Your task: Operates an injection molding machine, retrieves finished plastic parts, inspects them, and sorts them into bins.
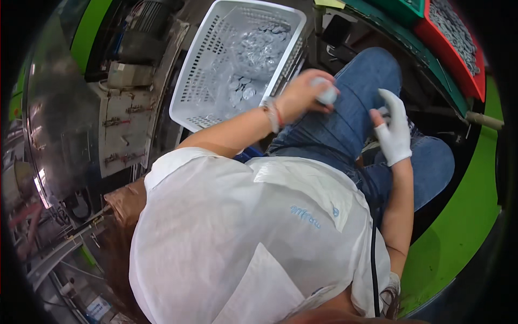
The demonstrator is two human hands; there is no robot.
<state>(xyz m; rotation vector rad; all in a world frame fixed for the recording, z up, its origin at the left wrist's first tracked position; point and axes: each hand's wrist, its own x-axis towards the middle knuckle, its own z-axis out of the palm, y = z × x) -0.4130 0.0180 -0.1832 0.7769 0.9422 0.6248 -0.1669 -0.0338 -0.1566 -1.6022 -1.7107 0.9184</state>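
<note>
My left hand [302, 97] is bare, with a band at the wrist, and hovers over my blue-jeaned thigh [356, 102]. Its fingers are closed around a small pale rounded thing [325, 93]; I cannot tell what that thing is. My right hand [394, 132] wears a white glove and lies against the inside of the same leg, fingers stretched and apart, with nothing seen in it. The two hands are about a hand's width apart. My white shirt [243, 232] fills the lower middle of the view.
A white perforated basket [197, 65] stands beyond my left hand, lined with a clear bag of several round silvery discs [253, 48]. A red bin [469, 75] of grey parts and a green bin [402, 8] sit at top right. Grey machinery [124, 119] stands left, green floor [458, 216] right.
</note>
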